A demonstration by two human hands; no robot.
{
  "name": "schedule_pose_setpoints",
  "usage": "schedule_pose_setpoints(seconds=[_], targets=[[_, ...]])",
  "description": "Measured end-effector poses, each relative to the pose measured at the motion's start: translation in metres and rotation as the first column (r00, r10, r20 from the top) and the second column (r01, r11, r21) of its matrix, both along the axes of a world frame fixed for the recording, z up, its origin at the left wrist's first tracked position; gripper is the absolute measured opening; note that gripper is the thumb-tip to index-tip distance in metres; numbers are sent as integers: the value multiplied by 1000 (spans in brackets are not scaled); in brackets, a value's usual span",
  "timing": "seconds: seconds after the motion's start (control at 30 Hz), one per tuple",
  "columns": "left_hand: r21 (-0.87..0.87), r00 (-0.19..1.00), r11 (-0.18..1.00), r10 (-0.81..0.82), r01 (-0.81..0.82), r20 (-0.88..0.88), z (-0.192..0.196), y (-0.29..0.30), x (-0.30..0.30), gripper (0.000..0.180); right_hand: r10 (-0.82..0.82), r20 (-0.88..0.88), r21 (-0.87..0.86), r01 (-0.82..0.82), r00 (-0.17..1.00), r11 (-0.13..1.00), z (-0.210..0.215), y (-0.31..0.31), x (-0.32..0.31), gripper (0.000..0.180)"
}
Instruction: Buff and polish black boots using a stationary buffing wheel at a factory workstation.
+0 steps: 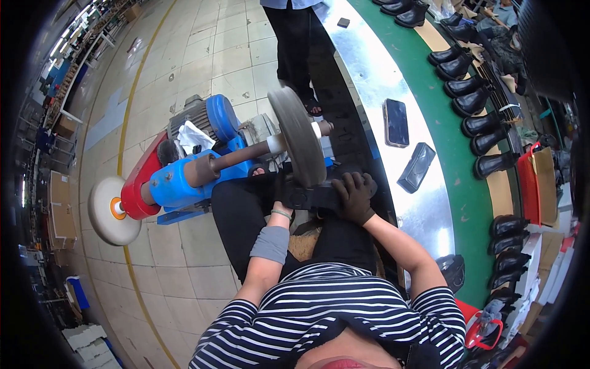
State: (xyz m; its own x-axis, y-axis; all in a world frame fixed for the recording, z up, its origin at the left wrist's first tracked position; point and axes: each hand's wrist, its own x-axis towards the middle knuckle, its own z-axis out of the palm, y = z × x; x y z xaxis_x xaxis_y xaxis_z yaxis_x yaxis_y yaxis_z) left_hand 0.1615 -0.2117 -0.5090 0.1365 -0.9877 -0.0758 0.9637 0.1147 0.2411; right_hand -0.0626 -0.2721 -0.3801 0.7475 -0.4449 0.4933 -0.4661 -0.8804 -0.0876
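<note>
A dark shoe, apparently a black boot (319, 198), lies sideways between my hands, just below the grey polishing wheel (294, 132). The wheel's lower rim is at the boot, and its upper edge looks blurred. My left hand (285, 189), in a dark glove, grips the boot's left end; its fingers are mostly hidden behind the boot and wheel. On the right end, my gloved right hand (356, 192) presses down with its fingers curved over the boot. The wheel sits on the shaft of a blue and red polishing machine (178, 183).
A pale second wheel (112, 211) is at the machine's left end. To my right runs a metal ledge (375, 67) with a phone (396, 123) and a dark case (416, 167), beside a green conveyor (462, 212) and rows of black boots (482, 126). A person (292, 49) stands ahead.
</note>
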Motion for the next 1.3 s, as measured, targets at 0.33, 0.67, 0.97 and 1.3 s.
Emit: schedule_pose_setpoints(seconds=[0.33, 0.67, 0.97, 1.3], targets=[[305, 992, 952, -32, -6, 122, 10, -16, -47, 52, -178, 50, -108, 182, 983, 977, 5, 15, -43, 51], [150, 1000, 988, -20, 18, 7, 20, 5, -23, 45, -64, 33, -112, 68, 997, 991, 8, 15, -19, 57], [-269, 982, 950, 125, -160, -143, 74, 70, -10, 45, 265, 41, 18, -266, 963, 964, 23, 2, 10, 70], [-37, 981, 980, 195, -195, -9, 52, 63, 11, 59, 90, 98, 113, -101, 991, 988, 37, 46, 4, 76]])
